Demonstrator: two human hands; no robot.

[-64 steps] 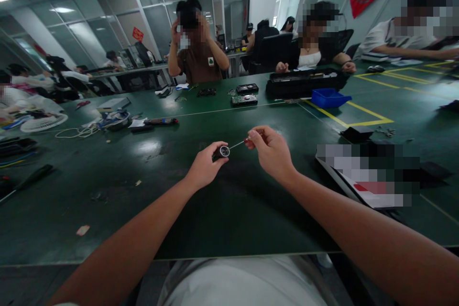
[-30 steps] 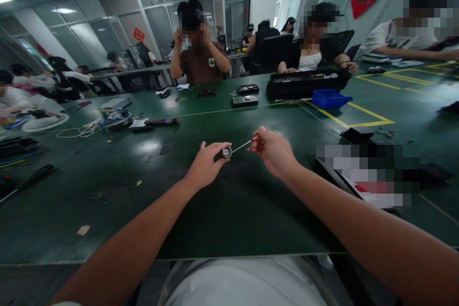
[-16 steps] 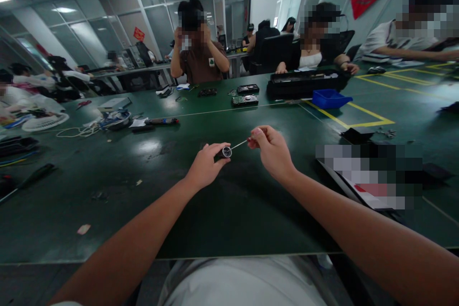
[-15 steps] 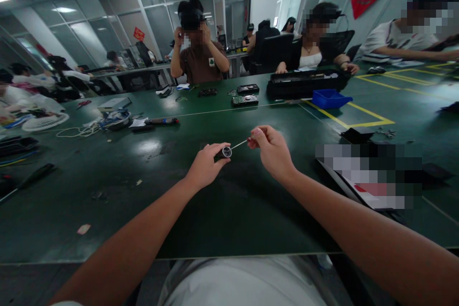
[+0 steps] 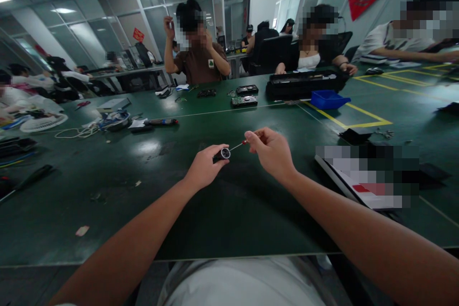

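Note:
Over the green table [image 5: 201,220], my left hand [image 5: 205,166] is closed around a small dark cylinder [image 5: 224,154] with a pale ring at its open end. That end faces right, toward my other hand. My right hand [image 5: 271,150] pinches a screwdriver [image 5: 244,142] with a reddish handle and a thin metal shaft. The shaft points down and left, its tip at the ringed end of the cylinder. Whether the tip touches inside cannot be made out. Most of the cylinder's body is hidden by my left fingers.
A blue bin [image 5: 329,99] and a long black casing [image 5: 304,85] stand at the back right. Hard drives [image 5: 244,101] lie at the back middle. An electric screwdriver [image 5: 163,122] and a cable bundle [image 5: 116,119] are on the left. Several people sit around.
The cylinder has turned slightly, showing more of its dark side. My right fingers have shifted, baring more of the screwdriver's handle. The person opposite has raised one hand from the headset.

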